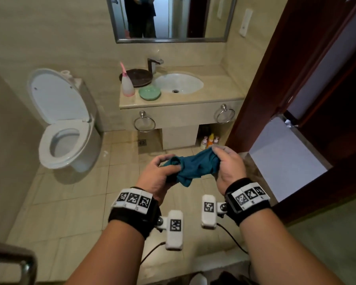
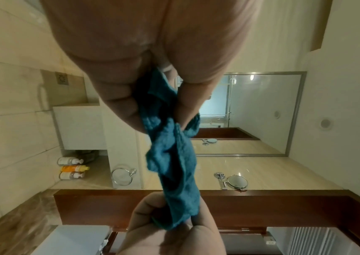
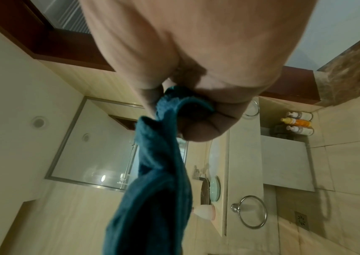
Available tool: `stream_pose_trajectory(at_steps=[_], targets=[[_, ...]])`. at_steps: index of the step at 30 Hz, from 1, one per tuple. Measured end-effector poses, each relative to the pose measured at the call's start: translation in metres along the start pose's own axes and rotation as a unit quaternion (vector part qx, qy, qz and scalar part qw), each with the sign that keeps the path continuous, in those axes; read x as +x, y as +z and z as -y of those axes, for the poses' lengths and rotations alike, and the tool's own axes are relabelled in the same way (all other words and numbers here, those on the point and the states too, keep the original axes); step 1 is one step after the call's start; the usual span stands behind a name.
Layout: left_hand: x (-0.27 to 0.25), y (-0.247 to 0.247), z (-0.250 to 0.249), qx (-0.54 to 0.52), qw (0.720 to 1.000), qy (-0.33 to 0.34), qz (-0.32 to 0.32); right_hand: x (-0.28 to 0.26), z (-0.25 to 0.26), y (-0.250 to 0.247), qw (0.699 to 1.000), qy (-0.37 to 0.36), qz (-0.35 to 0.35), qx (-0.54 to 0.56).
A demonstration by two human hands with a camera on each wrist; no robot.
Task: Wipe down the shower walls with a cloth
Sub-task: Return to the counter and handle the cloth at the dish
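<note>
The left hand [image 1: 159,174] is closed on one end of the teal cloth [image 1: 193,166], thumb and fingers pinching bunched fabric. The cloth is held in mid-air above the floor tiles [image 1: 74,202], spanning between both hands and sagging in loose folds in the middle. It is judged light, soft and limp, probably not slippery; it is best bunched into a palm-sized pad. The right hand [image 1: 229,166] is curled round the other end.

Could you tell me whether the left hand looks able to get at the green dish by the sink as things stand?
Probably not yet: the left hand and right hand both grip the cloth, and the green dish sits well beyond them.
</note>
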State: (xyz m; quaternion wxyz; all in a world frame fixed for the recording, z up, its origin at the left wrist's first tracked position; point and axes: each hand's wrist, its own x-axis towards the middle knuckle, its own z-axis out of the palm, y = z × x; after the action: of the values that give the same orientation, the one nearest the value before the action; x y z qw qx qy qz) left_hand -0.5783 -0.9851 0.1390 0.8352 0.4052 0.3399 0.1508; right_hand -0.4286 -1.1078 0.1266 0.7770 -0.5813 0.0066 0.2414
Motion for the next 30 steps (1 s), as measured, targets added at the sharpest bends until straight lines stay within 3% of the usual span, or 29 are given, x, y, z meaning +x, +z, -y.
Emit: stream_pose_trajectory(at_steps=[6,14,20,30], targets=[[0.035,0.031,-0.018,0.008,0.997,0.054,-0.061,0.054,0.026,0.007,0.999,0.003,0.048,0.000],[0.053,0.038,-0.045,-0.071,0.986,0.102,-0.115,0.090,0.044,0.023,0.996,0.011,0.084,0.023],[0.081,0.029,-0.065,-0.131,0.977,0.088,-0.140,0.125,0.046,0.039,0.997,0.019,0.075,0.026],[0.206,0.005,-0.104,-0.136,0.978,0.074,-0.140,0.227,0.036,0.106,0.996,0.035,0.081,-0.021]])
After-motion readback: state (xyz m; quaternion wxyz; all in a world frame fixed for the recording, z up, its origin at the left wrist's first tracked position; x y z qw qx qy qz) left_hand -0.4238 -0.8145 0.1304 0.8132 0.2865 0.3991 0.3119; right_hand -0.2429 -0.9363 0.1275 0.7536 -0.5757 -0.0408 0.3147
